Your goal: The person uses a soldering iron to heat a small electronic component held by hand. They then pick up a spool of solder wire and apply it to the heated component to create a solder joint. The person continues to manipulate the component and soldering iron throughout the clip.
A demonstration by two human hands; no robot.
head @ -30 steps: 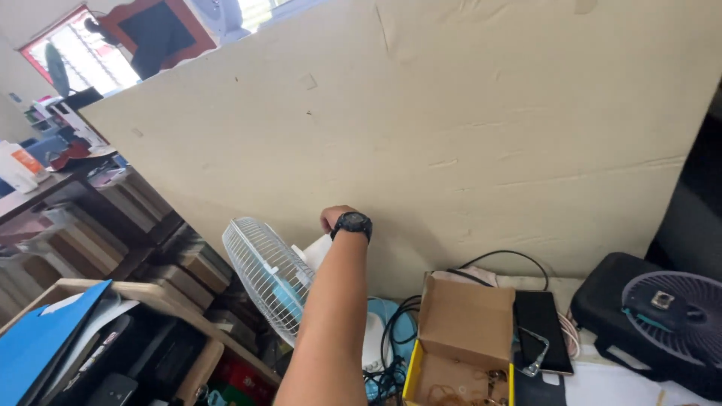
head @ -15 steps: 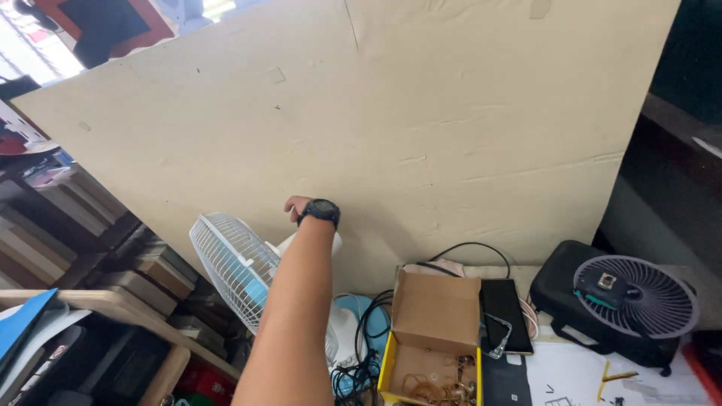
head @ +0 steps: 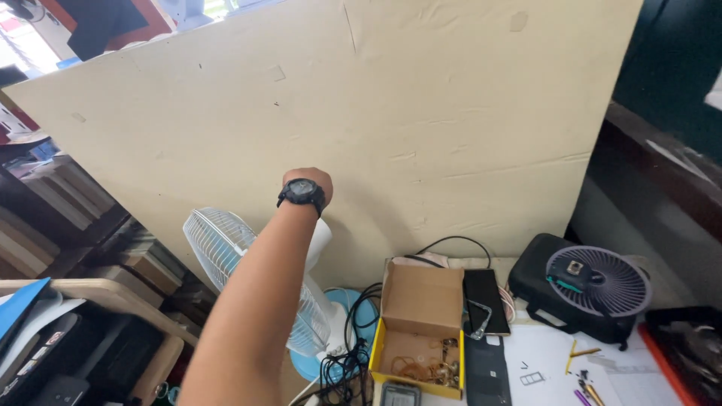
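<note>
Reaching your left hand over the fan at the table's back-left edge | fingers hidden behind the wrist, grip cannot be told | watch on wrist | open box beside the fan.

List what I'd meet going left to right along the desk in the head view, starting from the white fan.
White fan, with the left hand reaching over its top → open cardboard box → black phone → black case with a small purple fan on top.
</note>
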